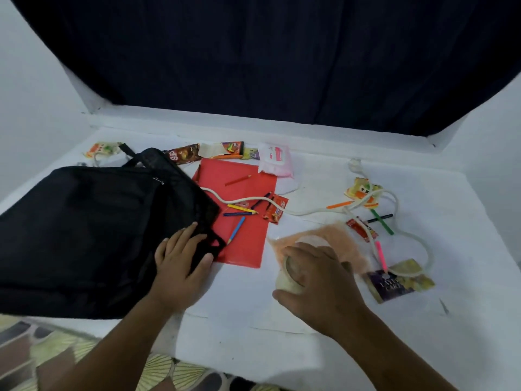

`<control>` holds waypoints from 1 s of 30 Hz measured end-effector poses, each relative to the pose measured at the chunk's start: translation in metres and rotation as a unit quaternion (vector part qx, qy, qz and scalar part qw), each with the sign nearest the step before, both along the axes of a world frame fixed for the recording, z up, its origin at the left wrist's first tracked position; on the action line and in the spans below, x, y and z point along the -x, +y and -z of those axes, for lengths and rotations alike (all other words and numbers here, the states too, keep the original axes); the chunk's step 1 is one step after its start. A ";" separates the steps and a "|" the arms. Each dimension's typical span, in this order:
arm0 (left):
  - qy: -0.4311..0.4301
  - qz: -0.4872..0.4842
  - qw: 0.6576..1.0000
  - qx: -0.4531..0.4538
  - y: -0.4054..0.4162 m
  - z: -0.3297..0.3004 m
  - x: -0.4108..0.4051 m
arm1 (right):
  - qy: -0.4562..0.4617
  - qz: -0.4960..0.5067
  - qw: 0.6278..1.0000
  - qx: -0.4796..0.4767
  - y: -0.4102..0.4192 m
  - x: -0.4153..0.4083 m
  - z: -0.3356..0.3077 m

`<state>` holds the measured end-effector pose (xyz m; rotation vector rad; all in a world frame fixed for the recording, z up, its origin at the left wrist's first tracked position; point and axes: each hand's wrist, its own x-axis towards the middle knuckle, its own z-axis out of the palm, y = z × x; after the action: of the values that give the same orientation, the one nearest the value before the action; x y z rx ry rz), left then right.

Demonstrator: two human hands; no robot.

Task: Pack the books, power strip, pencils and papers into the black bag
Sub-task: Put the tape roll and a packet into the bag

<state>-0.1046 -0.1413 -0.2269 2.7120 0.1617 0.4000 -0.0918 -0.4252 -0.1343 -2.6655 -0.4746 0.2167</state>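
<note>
The black bag [84, 235] lies flat on the left of the white table. My left hand [180, 261] rests on its right edge beside the strap, fingers spread. A red paper [248, 249] lies next to the bag, with several coloured pencils [238, 214] on it. A white cord [296, 212] runs from the bag's side across to the right, where it loops. My right hand [324, 280] is closed on a pale round object [289, 280] over a peach sheet [335, 235]. Orange [339, 204], green [382, 222] and pink [381, 256] pencils lie on the right.
Snack wrappers [183, 155] and a pink tissue pack [275, 159] line the back. A purple packet [397, 280] and small red sachets [362, 228] lie right. White sheets [253, 311] cover the near table. A dark curtain [282, 52] hangs behind; patterned floor [56, 354] shows below.
</note>
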 end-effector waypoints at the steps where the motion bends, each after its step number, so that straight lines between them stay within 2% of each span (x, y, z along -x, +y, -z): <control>1: -0.012 -0.017 1.000 0.010 0.003 -0.004 0.000 | -0.002 -0.009 1.000 -0.009 0.008 -0.003 -0.001; 5: -0.009 -0.134 0.990 -0.047 0.035 -0.022 0.005 | -0.021 -0.047 0.998 -0.037 0.045 -0.013 -0.003; 7: 0.036 -0.187 0.980 -0.067 0.059 -0.028 0.008 | -0.035 -0.068 0.996 -0.046 0.068 -0.017 -0.004; 10: 0.097 -0.251 0.962 -0.051 0.098 -0.036 0.015 | -0.046 -0.100 0.992 -0.069 0.100 -0.022 -0.004; 14: 0.112 -0.262 0.956 -0.072 0.135 -0.045 0.023 | -0.053 -0.125 0.983 -0.120 0.144 -0.027 -0.002; 18: 0.062 -0.220 0.972 0.053 0.167 -0.079 0.027 | -0.060 -0.156 0.971 -0.171 0.185 -0.029 -0.001; 21: 0.045 -0.214 0.950 0.223 0.189 -0.116 0.034 | -0.060 -0.187 0.963 -0.183 0.214 -0.030 0.001; 23: 0.027 -0.203 0.931 0.303 0.202 -0.136 0.040 | -0.044 -0.211 0.959 -0.184 0.233 -0.029 0.000; 30: 0.014 -0.142 0.906 0.398 0.218 -0.163 0.052 | 0.033 -0.281 0.940 -0.192 0.303 -0.022 -0.009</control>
<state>-0.1565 0.0769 -0.0635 1.8841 0.5919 0.2879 -0.0693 -0.1218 -0.1250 -2.0813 -1.1268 0.3383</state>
